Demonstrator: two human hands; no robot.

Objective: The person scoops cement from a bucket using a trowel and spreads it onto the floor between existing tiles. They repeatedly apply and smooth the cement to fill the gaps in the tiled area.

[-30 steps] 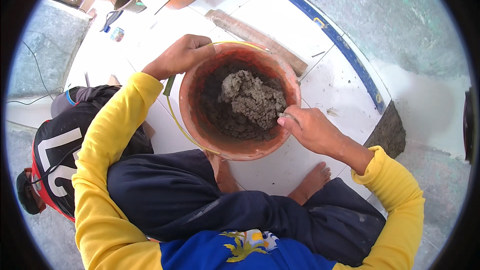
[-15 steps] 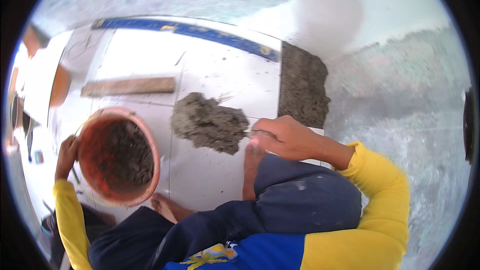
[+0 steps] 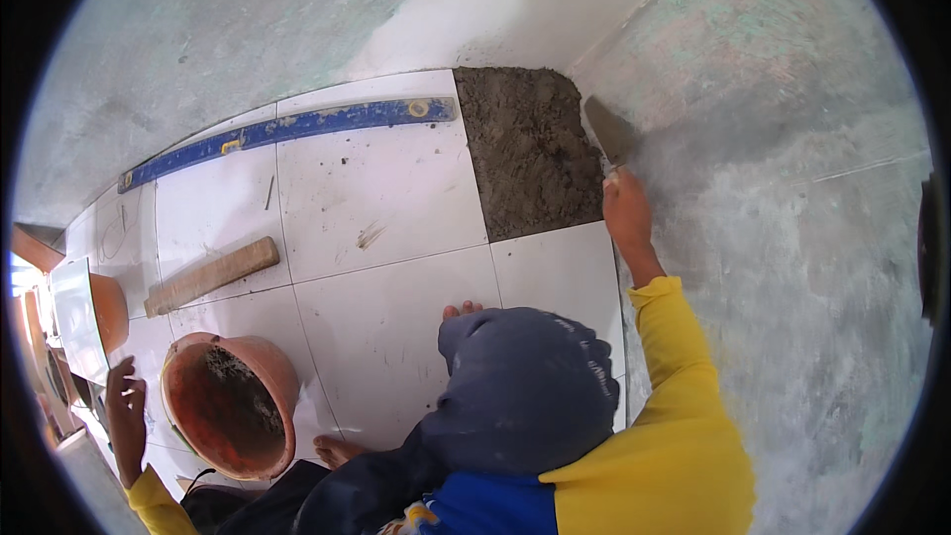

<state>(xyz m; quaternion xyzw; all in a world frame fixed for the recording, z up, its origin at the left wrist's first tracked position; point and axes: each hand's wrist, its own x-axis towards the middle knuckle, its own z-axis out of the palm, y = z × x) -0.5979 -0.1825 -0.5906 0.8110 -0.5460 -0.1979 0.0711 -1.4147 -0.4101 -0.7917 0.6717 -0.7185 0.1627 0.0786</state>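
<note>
White tiles (image 3: 391,347) stretch between bucket (image 3: 277,369) and mortar patch (image 3: 523,154); at the patch's right edge, beside the wall (image 3: 773,129), the right grip (image 3: 629,218) wraps firmly round a dull grey-brown trowel (image 3: 609,131); left grip (image 3: 126,416) half-spread near the bucket

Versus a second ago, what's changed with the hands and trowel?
The right hand swung the trowel rightward from the bucket to the wall beside the mortar patch; its lump is off the blade. The left hand let go of the bucket. Blue level and wooden board stayed put.
</note>
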